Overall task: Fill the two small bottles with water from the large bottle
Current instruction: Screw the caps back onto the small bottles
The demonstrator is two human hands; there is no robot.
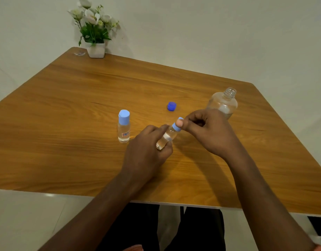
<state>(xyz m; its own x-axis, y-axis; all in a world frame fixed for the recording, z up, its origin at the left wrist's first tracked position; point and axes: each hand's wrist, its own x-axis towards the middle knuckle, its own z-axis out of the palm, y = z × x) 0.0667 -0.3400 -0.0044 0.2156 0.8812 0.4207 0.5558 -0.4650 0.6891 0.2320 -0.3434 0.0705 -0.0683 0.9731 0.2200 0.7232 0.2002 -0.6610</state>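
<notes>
My left grip point(147, 147) is curled round the body of one small bottle point(169, 134), holding it tilted with the neck up and to the right, near the middle of the tabletop point(65, 105). My right grip point(208, 131) pinches that bottle's light-blue cap point(176, 126) between thumb and fingers. The other small bottle point(123, 127) stands upright and capped to the left, with clear liquid inside. The large bottle point(224, 104) stands uncapped behind my right grip, and its dark blue cap point(171, 106) lies on the tabletop nearby. A potted plant point(96, 49) sits at the far corner.
</notes>
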